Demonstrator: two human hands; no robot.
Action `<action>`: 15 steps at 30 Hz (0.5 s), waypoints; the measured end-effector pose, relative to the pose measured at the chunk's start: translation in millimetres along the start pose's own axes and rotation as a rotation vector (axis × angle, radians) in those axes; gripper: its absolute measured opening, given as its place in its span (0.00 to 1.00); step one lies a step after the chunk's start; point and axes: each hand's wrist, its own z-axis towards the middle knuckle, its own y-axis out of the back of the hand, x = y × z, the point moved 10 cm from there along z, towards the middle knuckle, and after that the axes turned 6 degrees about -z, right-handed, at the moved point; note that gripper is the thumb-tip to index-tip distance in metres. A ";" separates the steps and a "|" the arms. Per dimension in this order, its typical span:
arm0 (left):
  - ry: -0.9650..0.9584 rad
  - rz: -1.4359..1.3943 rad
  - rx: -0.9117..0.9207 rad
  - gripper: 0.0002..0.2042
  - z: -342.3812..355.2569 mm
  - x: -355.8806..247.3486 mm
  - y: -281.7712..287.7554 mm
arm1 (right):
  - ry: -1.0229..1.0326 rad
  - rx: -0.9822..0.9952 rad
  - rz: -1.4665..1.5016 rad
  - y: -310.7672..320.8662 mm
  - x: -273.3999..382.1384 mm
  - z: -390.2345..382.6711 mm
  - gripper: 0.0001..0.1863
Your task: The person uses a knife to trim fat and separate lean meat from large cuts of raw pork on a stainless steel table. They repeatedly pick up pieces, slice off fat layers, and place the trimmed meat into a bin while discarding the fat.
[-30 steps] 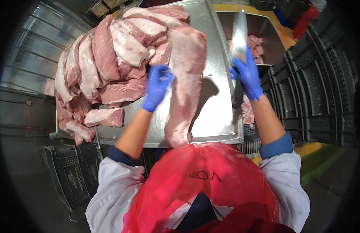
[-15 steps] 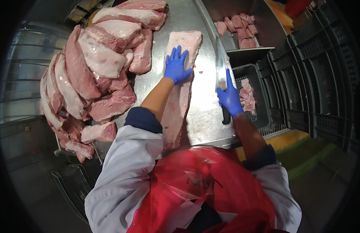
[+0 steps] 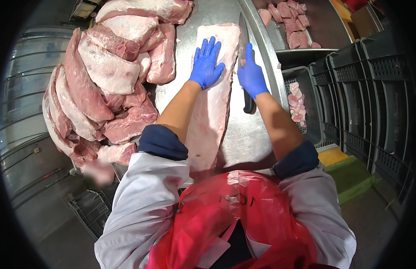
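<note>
My left hand, in a blue glove, lies flat with spread fingers on the upper part of a long pale pork slab stretched lengthways over the steel table. My right hand, also gloved, is closed on a black-handled knife beside the slab's right edge, index finger stretched along it and blade pointing away from me. A large heap of pork pieces covers the left side of the table.
A steel bin with cut pieces stands beyond the table's right edge. Below it is a grey crate holding pale scraps, beside stacked dark crates. Another crate sits at the lower left.
My left hand, first curled left of the slab, moved onto it, opened flat, then shifted slightly up. The slab now looks paler on top. My right hand brought the knife leftward to the slab's edge.
</note>
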 end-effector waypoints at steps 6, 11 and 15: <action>-0.037 -0.009 0.029 0.38 4.9 -6.2 4.4 | 0.025 0.079 -0.075 22.4 34.3 78.7 0.46; -0.011 -0.036 -0.014 0.37 0.9 2.0 6.3 | 0.027 0.200 -0.048 -16.2 11.4 -3.3 0.45; -0.007 -0.043 -0.029 0.37 -2.3 7.0 5.7 | -0.078 0.273 0.083 -7.3 25.9 -21.2 0.44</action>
